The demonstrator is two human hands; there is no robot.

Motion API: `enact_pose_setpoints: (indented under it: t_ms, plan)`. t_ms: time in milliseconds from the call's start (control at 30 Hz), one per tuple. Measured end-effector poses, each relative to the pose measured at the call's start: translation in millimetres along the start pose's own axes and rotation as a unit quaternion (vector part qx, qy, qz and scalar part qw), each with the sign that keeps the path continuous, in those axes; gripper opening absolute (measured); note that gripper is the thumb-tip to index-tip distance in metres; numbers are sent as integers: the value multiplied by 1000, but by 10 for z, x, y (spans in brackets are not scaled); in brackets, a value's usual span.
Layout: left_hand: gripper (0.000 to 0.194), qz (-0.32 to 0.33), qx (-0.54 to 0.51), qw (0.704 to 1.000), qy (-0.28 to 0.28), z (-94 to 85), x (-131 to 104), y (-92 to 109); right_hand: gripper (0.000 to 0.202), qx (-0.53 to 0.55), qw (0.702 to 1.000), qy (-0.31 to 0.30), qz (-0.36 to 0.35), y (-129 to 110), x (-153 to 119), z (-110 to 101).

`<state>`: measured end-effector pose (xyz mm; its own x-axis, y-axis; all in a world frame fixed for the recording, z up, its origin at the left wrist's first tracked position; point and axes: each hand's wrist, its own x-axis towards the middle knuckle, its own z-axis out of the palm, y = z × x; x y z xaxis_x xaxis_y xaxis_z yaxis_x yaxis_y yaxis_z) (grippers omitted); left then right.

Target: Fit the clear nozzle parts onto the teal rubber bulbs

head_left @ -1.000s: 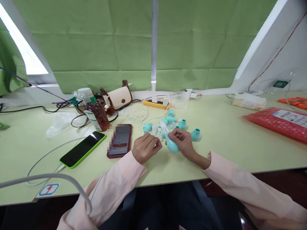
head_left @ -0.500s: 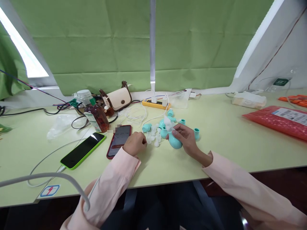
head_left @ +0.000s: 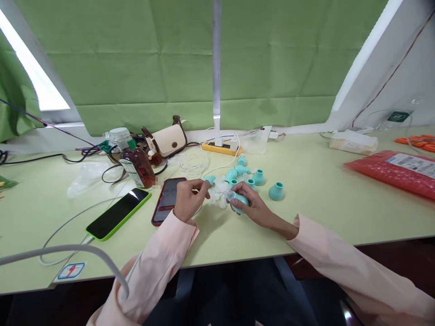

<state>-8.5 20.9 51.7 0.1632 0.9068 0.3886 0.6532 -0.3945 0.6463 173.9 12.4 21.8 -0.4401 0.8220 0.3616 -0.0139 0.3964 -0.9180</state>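
My right hand (head_left: 251,203) is wrapped round a turquoise bulb (head_left: 240,203), which lies tilted with a clear piece at its left end. Just left of it, my left hand (head_left: 190,197) is closed beside the pile; its fingertips are near another turquoise piece (head_left: 210,179), and whatever they pinch is too small to make out. Small translucent white parts (head_left: 217,195) lie between the hands. Several more turquoise bulbs stand or lie behind and to the right, among them one standing bulb (head_left: 276,192) with its open neck upward.
A red phone (head_left: 166,199), a green-cased phone (head_left: 118,213) and a bottle of dark liquid (head_left: 137,165) are on the left. Behind are a cream bag (head_left: 169,140) and a yellow power strip (head_left: 220,148). A red package (head_left: 394,170) lies at the right.
My right hand has lowered and tilted the turquoise bulb leftward, uncovering more bulbs behind it. My left hand has risen slightly toward the turquoise piece at the pile's left.
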Motion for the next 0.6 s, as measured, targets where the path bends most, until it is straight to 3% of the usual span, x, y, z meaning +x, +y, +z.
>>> enact_pose_setpoints:
  t_ms: [67, 200, 400, 533, 600]
  plan:
    - [39, 13, -49, 998, -23, 8, -41, 54, 17, -52, 998, 8, -17, -12, -21, 22]
    - [37, 24, -211, 963, -169, 113, -93, 100, 21, -153, 986, 8, -62, -32, -43, 55]
    - [45, -2, -234, 960, -153, 303, -110, 66, 15, -232, 966, 6, -112, 42, -61, 51]
    - [40, -7, -206, 965, -163, 257, -67, 88, 18, -246, 959, 2, -139, 54, -64, 46]
    - [37, -4, -170, 972, -163, 189, -41, 106, 16, -241, 958, 38, -150, 41, -50, 36]
